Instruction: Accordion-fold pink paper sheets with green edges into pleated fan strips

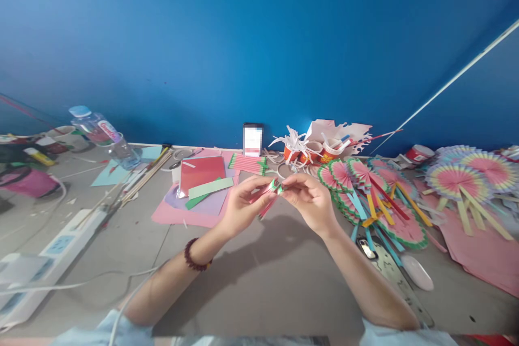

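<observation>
Both hands meet above the grey table [259, 275], pinching one folded strip of pleated pink paper with a green edge [270, 194]. My left hand [241, 206], with a dark bead bracelet on its wrist, grips the strip's left part. My right hand [310, 200] pinches its right end with thumb and fingertips. A stack of similar pleated strips [248, 162] lies behind the hands. To the right lie several finished pink-and-green paper fans [373, 194] with coloured stick handles.
Sheets of red, pink and green paper [200, 186] lie left of centre. Paper cups with scraps [312, 150] stand by the blue wall. A plastic bottle [103, 132], wooden sticks [141, 178] and a power strip [57, 251] sit left. More fans [470, 178] lie far right.
</observation>
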### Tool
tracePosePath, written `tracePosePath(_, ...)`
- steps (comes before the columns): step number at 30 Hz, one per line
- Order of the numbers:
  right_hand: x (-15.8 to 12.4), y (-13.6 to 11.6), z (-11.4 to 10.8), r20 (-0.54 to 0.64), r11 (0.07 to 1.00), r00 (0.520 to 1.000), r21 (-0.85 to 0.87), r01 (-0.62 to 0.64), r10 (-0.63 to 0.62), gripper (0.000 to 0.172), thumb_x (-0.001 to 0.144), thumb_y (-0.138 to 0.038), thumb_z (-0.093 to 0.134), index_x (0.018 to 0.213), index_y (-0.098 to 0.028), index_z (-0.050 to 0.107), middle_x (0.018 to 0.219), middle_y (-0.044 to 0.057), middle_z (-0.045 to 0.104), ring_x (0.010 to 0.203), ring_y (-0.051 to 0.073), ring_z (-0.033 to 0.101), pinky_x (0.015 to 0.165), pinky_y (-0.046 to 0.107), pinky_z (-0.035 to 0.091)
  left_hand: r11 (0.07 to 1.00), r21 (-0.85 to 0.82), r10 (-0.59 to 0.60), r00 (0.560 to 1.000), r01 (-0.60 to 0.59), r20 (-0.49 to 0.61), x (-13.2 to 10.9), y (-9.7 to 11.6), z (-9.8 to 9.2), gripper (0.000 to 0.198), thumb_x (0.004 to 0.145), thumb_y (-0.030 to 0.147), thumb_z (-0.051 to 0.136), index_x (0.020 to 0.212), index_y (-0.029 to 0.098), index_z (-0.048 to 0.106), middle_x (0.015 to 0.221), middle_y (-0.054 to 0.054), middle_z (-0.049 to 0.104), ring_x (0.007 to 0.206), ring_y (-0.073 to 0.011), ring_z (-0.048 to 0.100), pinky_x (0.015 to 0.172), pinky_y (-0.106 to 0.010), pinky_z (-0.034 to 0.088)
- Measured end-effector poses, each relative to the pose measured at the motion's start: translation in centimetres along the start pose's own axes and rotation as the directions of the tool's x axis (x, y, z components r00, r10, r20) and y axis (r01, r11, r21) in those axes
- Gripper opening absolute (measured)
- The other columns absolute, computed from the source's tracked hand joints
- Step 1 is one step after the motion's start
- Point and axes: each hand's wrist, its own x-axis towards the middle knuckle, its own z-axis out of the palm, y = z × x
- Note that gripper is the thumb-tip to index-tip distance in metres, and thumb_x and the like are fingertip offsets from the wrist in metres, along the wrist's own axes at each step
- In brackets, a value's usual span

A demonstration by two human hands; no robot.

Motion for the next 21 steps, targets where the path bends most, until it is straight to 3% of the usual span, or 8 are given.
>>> tracePosePath(6, -0.09, -0.15, 0.01, 0.032, 0.999, 0.999, 0.040, -0.029, 0.028, 0.018, 0.075, -0.027, 0.071, 0.092, -0.024, 0.066, 0.091, 0.003, 0.068, 0.082, 0.015, 0.065, 0.077, 0.030, 0.055, 1.000, 0.002, 0.029, 0.999, -0.029, 0.032, 0.18, -0.04, -0.15, 0.022, 0.080, 0.028, 0.065, 0.102, 0.023, 0.068, 0.096, -0.007, 0.065, 0.094, -0.0183, 0.058, 0.079, -0.029, 0.047)
tracePosePath(14, -0.24, -0.27, 0.12, 0.009, 0.999, 0.999, 0.025, -0.043, 0.042, 0.017, 0.073, -0.030, 0.073, 0.086, -0.022, 0.065, 0.082, 0.002, 0.066, 0.079, 0.016, 0.064, 0.076, 0.030, 0.055, 0.999, -0.012, 0.037, 0.998, -0.036, 0.049, 0.40, 0.12, -0.33, 0.023, 0.079, 0.027, 0.066, 0.102, 0.024, 0.067, 0.095, -0.006, 0.064, 0.090, -0.0172, 0.057, 0.079, -0.029, 0.046)
tracePosePath(21, -0.18, -0.83, 0.12, 0.039, 0.999, 0.999, 0.030, -0.021, 0.020, 0.014, 0.071, -0.029, 0.074, 0.077, -0.021, 0.063, 0.077, 0.001, 0.062, 0.076, 0.015, 0.062, 0.073, 0.028, 0.054, 0.988, -0.153, 0.000, 0.993, 0.019, 0.119, 0.29, -0.05, -0.43, 0.027, 0.077, 0.029, 0.068, 0.103, 0.021, 0.067, 0.093, -0.008, 0.062, 0.082, -0.0163, 0.058, 0.070, -0.028, 0.051)
